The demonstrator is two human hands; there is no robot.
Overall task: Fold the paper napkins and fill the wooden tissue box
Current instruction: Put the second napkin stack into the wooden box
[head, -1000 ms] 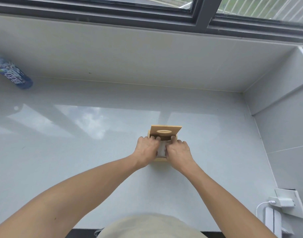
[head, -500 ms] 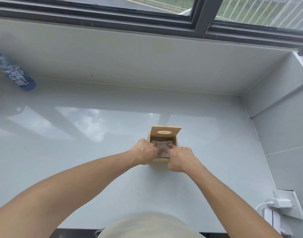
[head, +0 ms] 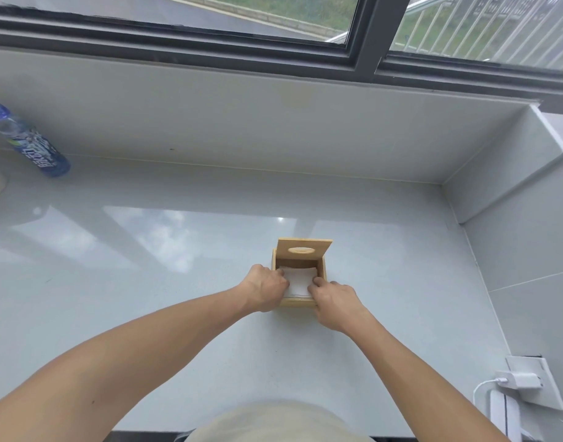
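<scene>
Head view, looking down at a pale glossy counter (head: 146, 282) under a window. Near the middle stands a small wooden box (head: 301, 302), its hinged lid (head: 304, 249) raised and leaning back on the far side, an oval slot cut in it. A white stack of folded napkins (head: 298, 282) lies inside, filling most of the opening, its top near the rim. The left hand (head: 265, 288) rests at the box's left wall, fingers curled together with the tips pressing on the stack's left edge. The right hand (head: 333, 301) sits at the near right corner, fingers bent and bunched, tips on the stack's right edge; whether either hand pinches paper or only presses cannot be told. Risks, as a judgement: uneven pressure could crumple or unfold the top napkin, and a corner could ride up over the rim so the lid will not shut flat. The light box could slide on the slick counter if pushed sideways. The upright lid could drop onto the knuckles if bumped. Far left stands a blue bottle (head: 28, 141); at lower right a charger (head: 517, 381) sits in a wall socket, both well apart from the work.
</scene>
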